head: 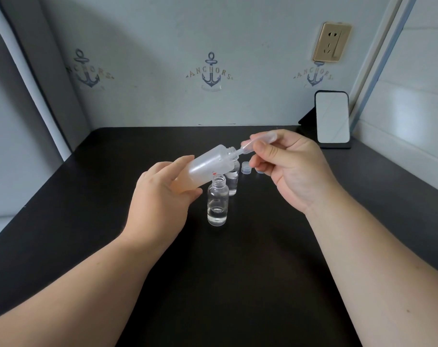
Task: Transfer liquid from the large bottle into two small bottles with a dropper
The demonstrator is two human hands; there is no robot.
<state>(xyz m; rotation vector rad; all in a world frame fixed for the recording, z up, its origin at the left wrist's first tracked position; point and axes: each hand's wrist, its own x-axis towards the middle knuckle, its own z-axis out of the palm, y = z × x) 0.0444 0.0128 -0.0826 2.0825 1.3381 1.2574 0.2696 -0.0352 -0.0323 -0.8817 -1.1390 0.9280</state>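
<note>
Two small clear glass bottles stand open on the dark table [238, 271] in front of me: the nearer small bottle [218, 201] holds some clear liquid at its bottom, and the second small bottle [233, 181] stands just behind it, partly hidden by what I am holding. One large frosted plastic bottle [210, 166] is in my left hand [160, 194], my fingers curled round its lower half, and it is tilted so its open mouth points up and to the right, above the two small ones. One translucent plastic dropper [256, 144] is pinched between the thumb and fingers of my right hand [293, 166], its tip inside the large bottle's mouth. Two pale blue caps lie on the table beyond the bottles: one cap [245, 168] is in plain view, the other cap [260, 170] is mostly behind my right fingers. One small white mirror on a black stand [333, 118] leans at the back right corner, and one gold wall socket [331, 42] sits above it. Three anchor prints [210, 71] mark the wall.
</note>
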